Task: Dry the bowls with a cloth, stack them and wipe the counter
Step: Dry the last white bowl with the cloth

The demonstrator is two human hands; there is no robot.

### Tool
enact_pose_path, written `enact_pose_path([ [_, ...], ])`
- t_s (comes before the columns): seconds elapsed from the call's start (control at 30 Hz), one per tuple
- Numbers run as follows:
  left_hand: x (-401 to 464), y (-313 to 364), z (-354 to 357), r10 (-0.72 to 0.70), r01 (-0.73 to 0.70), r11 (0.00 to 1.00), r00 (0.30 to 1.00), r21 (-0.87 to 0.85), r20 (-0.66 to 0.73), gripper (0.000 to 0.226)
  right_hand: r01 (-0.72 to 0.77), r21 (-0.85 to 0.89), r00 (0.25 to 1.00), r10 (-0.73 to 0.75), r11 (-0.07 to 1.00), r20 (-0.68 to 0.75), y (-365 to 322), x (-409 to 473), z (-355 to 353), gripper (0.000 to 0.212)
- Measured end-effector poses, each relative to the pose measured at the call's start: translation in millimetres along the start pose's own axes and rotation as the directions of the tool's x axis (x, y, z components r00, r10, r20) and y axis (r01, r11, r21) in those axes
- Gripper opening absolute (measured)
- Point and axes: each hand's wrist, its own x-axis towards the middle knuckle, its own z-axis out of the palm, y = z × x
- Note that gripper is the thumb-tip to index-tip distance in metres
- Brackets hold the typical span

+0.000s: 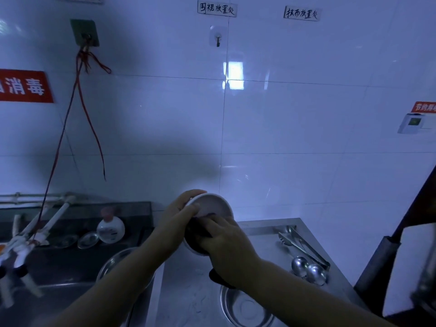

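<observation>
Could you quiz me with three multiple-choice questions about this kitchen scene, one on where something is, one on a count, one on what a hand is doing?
1. Where does the metal bowl sit?
A. On the steel counter below the right arm
B. Hanging on the wall hook
C. On top of the tongs

2. How many ladles lie beside the tongs?
A. None
B. Two
C. Five

3. What is the left hand doing?
A. Hanging idle
B. Turning a tap
C. Holding the white bowl by its rim

Answers: 1 A, it rests on the counter near the bottom edge. 2 B, two round scoops lie side by side. 3 C, its fingers curl round the rim while the right hand presses a dark cloth to it.
</observation>
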Motion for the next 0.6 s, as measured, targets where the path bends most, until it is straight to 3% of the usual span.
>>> enact_pose_path([
  [0.23, -7.7, 2.2, -4.9, -0.062, 0.053, 0.995, 0.993, 0.088, 0.098, 0.043, 0.274, -0.164, 0.958, -0.255, 0.948, 0.131, 26.6, -12.3, -14.5, 0.025],
  [0.4, 7.0, 18.7, -9.2, -0.211, 0.174, 0.975, 0.925, 0.140, 0.315, 0.037, 0.529, -0.266, 0.832, -0.431, 0.806, 0.349, 42.6, -1.3, -33.5, 0.037],
  [0.53, 9.5, 19.6, -13.2, -0.405, 0.400, 0.910, 0.803, 0.109, 0.438, 0.037, 0.594, -0.346, 0.804, -0.517, 0.727, 0.294, 42.9, 0.1, -34.1, 0.032],
  [0.6, 6.4, 16.8, -13.1, -0.384, 0.393, 0.917, 0.817, 0.070, 0.431, 0.039, 0.537, -0.320, 0.843, -0.485, 0.781, 0.232, 39.6, -3.4, -29.0, 0.031],
])
